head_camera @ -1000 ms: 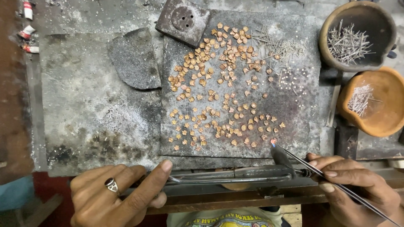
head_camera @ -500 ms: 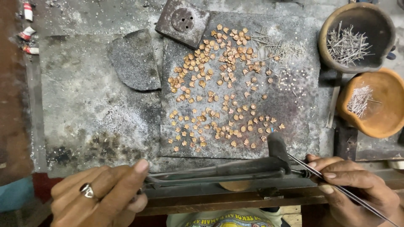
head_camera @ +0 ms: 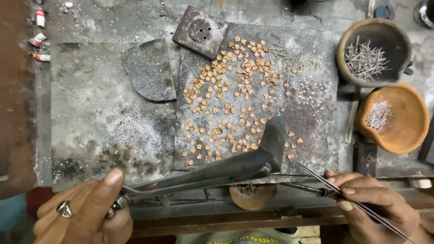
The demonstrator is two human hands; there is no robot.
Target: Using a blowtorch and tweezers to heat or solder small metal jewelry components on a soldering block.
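Left hand (head_camera: 83, 210), ring on one finger, wrapped round the grip of a dark metal torch (head_camera: 226, 169) with a bent nozzle, tip up over the grey slab (head_camera: 312, 131). Right hand (head_camera: 377, 208) pinching long thin steel tweezers (head_camera: 316, 177), points right by a tiny copper-coloured piece (head_camera: 290, 156) near the slab's front edge. Loads more small copper bits (head_camera: 230, 99) scattered across the slab. Two round clay bowls (head_camera: 391, 118) of thin wire pins off to the right.

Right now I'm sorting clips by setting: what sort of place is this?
Probably a small metalworking or jewellery bench: tiny copper-coloured pieces spread on a scorched slab, bowls of fine wire bits, and a torch-like metal tool in the left hand.
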